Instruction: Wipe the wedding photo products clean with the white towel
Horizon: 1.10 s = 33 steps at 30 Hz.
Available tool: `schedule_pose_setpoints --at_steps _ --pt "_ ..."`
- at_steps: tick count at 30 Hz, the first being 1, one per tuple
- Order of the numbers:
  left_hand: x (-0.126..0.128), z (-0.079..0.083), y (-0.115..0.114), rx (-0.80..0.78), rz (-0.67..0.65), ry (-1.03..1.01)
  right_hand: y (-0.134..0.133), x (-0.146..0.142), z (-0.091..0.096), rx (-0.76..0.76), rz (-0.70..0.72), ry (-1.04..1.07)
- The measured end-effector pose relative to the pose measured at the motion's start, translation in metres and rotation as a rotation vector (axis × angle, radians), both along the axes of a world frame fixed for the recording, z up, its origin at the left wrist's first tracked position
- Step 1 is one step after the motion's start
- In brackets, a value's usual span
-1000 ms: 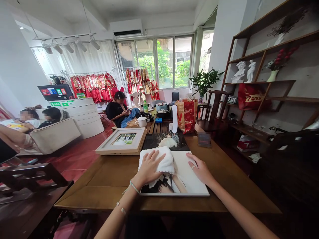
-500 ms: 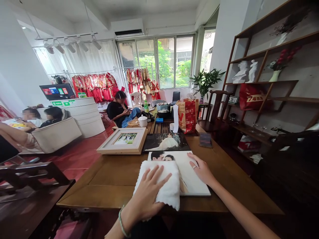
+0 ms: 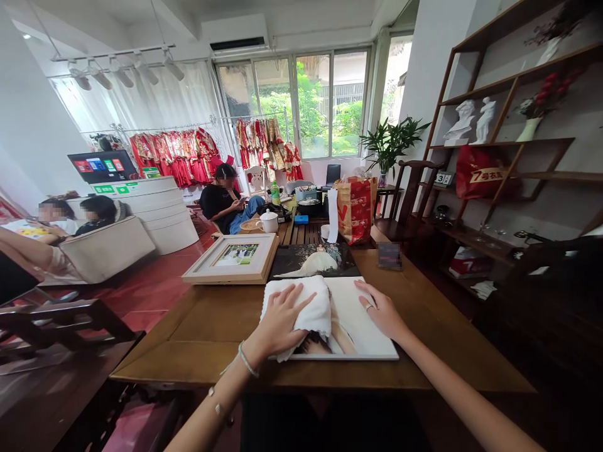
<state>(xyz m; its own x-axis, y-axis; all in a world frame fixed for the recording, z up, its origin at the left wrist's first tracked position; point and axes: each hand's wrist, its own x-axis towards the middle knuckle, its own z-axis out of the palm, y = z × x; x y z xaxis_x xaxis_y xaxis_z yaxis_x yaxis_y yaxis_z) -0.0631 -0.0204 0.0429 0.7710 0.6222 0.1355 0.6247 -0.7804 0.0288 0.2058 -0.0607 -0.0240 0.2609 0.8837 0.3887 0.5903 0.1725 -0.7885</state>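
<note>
My left hand (image 3: 279,321) lies flat on a folded white cloth (image 3: 318,309), its fingers spread, pressing it against a photo panel (image 3: 365,336). The panel rests flat near the table's front edge. It shows part of a printed portrait on a white ground; the cloth and hand hide its left and upper part. My right hand (image 3: 382,312) rests open along the panel's right side, its fingertips near the upper right corner. Just behind lies a dark photo panel (image 3: 349,260) with a figure in a white dress. To its left is a pale framed picture (image 3: 198,270).
Farther back on the wooden table (image 3: 188,333) stand a white lidded cup (image 3: 268,221), a blue box (image 3: 301,220) and a red paper bag (image 3: 360,213). A small dark block (image 3: 390,256) sits at the right. A seated person (image 3: 223,198) holds a phone beyond the table.
My left hand has slid the cloth away from me, uncovering the panel's lower part; the cloth now covers the upper left. My right hand stays on the panel. The view has shifted slightly.
</note>
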Motion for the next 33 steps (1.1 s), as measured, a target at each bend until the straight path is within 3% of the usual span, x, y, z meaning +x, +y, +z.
schedule_pose_setpoints --at_steps 5,10,13,18,22,25,29,33 --pt "-0.006 0.0 -0.019 -0.005 -0.02 0.001 -0.002 -0.001 0.004 -0.007 0.001 -0.008" --pt "-0.013 0.007 -0.053 -0.032 -0.04 0.028 -0.006 -0.002 0.008 0.022 -0.003 0.036" --pt "-0.015 0.013 -0.061 -0.04 -0.049 0.049 -0.008 -0.003 0.009 0.03 -0.008 0.052" --pt "-0.006 0.02 -0.031 -0.062 -0.05 0.038 -0.009 -0.003 0.009 0.037 -0.004 0.043" --pt "0.007 0.015 0.007 -0.023 -0.012 -0.002 -0.008 -0.002 0.007 0.026 -0.002 0.055" --pt "0.013 0.01 0.023 -0.017 -0.007 0.019 -0.007 -0.002 0.008 0.018 0.005 0.054" --pt "0.014 0.006 0.019 0.005 -0.008 0.019 -0.008 -0.003 0.01 0.009 0.004 0.052" --pt "0.012 0.004 -0.004 0.009 -0.036 0.005 -0.01 -0.004 0.012 0.016 -0.002 0.064"
